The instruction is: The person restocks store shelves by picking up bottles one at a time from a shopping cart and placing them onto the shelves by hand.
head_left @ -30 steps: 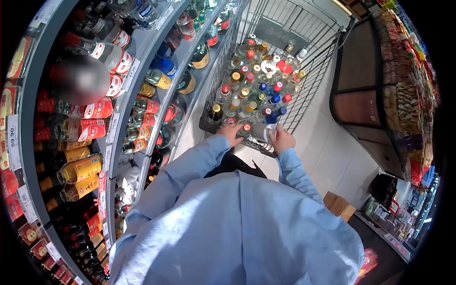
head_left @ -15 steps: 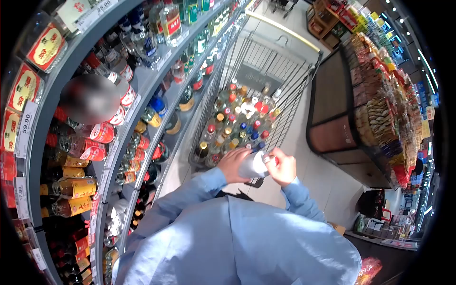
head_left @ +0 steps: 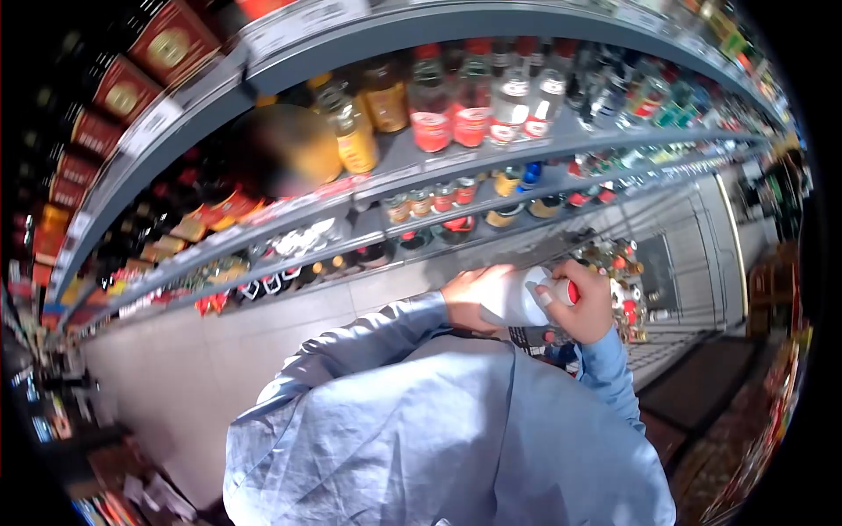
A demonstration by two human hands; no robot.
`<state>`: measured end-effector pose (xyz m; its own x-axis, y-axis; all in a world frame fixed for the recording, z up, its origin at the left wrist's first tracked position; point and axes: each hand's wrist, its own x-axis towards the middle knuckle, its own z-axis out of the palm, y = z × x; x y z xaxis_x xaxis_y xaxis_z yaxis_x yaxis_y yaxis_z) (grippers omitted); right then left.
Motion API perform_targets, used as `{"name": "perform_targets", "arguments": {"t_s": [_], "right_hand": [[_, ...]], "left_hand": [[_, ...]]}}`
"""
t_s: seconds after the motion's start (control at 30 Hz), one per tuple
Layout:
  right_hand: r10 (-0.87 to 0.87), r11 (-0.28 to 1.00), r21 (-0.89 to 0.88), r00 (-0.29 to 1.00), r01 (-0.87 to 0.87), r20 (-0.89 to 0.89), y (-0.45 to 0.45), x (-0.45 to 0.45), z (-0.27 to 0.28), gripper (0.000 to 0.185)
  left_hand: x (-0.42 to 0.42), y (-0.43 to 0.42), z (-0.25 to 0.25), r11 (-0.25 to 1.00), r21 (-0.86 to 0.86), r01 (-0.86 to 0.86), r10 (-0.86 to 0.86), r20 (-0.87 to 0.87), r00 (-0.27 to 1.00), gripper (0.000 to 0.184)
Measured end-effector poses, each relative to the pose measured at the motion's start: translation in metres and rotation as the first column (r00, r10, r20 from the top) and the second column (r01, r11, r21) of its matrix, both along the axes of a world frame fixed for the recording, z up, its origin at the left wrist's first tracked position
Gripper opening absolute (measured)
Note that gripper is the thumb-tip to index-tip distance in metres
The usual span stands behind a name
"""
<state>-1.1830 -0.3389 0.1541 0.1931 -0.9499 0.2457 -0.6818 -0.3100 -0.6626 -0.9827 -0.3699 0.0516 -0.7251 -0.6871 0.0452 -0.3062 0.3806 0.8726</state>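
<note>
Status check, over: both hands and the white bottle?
Left hand on bottle's lower body. Right hand near red cap. White bottle tilted. Loaded cart close by.

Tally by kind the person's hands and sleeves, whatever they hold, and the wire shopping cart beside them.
Bare left hand and bare right hand: 2
Light-blue cloth sleeves: 2
White rounded container with a red end, held: 1
Metal wire shopping cart: 1
Total: 6
</note>
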Motion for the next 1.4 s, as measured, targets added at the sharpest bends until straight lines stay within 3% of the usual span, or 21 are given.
{"name": "perform_targets", "arguments": {"t_s": [0.2,0.37,0.47,0.53,0.73,0.87,0.93,0.97,1.0,1.07,1.13,1.2,1.27,1.37,1.4], "right_hand": [[0.259,0.961,0.107,0.966,-0.256,-0.020,-0.033,0.068,-0.025,0.034],[0.472,0.877,0.115,0.881,-0.467,-0.020,-0.046,0.123,-0.046,0.035],[0.460,0.885,0.082,0.888,-0.459,0.004,-0.060,0.159,-0.077,0.033],[0.453,0.889,0.089,0.891,-0.450,-0.019,-0.072,0.188,-0.090,0.030],[0.446,0.883,-0.001,0.838,-0.470,-0.314,-0.111,0.262,-0.161,0.029],[0.418,0.868,-0.036,0.770,-0.494,-0.482,-0.133,0.296,-0.193,0.026],[0.386,0.863,-0.081,0.754,-0.499,-0.532,-0.147,0.308,-0.213,0.026],[0.395,0.859,-0.090,0.764,-0.504,-0.510,-0.155,0.312,-0.224,0.026],[0.386,0.885,0.004,0.729,-0.465,-0.566,-0.161,0.317,-0.230,0.027],[0.350,0.901,-0.006,0.735,-0.434,-0.580,-0.169,0.325,-0.244,0.034],[0.422,0.907,0.267,0.677,-0.327,-0.603,-0.175,0.337,-0.244,0.045],[0.416,0.902,0.197,0.648,-0.385,-0.638,-0.183,0.345,-0.251,0.048],[0.416,0.909,0.308,0.660,-0.282,-0.625,-0.190,0.354,-0.249,0.055],[0.419,0.906,0.236,0.660,-0.352,-0.624,-0.203,0.358,-0.273,0.057],[0.332,0.925,0.109,0.630,-0.365,-0.702,-0.204,0.361,-0.283,0.054]], "left_hand": [[0.073,0.024,-0.033,0.890,-0.247,-0.383,0.398,0.016,0.917,0.082],[0.132,0.031,-0.043,0.805,-0.296,-0.515,0.535,-0.015,0.845,0.075],[0.163,0.026,-0.065,0.764,-0.303,-0.569,0.595,-0.011,0.804,0.080],[0.182,0.019,-0.088,0.745,-0.226,-0.628,0.644,-0.002,0.765,0.080],[0.222,-0.019,-0.157,0.600,-0.101,-0.793,0.799,0.021,0.602,0.085],[0.216,-0.043,-0.220,0.313,0.174,-0.933,0.938,0.097,0.333,0.092],[0.207,-0.061,-0.280,0.228,0.576,-0.785,0.965,-0.026,0.261,0.091],[0.201,-0.069,-0.309,0.276,0.690,-0.669,0.961,-0.187,0.204,0.085],[0.210,-0.064,-0.261,0.319,0.794,-0.518,0.944,-0.221,0.243,0.077],[0.208,-0.065,-0.264,0.214,0.869,-0.447,0.977,-0.179,0.118,0.077],[0.219,-0.059,-0.250,0.253,0.911,-0.326,0.966,-0.217,0.143,0.073],[0.224,-0.054,-0.244,0.263,0.911,-0.318,0.960,-0.215,0.176,0.072],[0.226,-0.049,-0.239,0.278,0.895,-0.349,0.953,-0.210,0.219,0.068],[0.225,-0.044,-0.238,0.294,0.905,-0.308,0.951,-0.244,0.191,0.068],[0.224,-0.043,-0.238,0.300,0.915,-0.271,0.951,-0.266,0.155,0.069]]}}
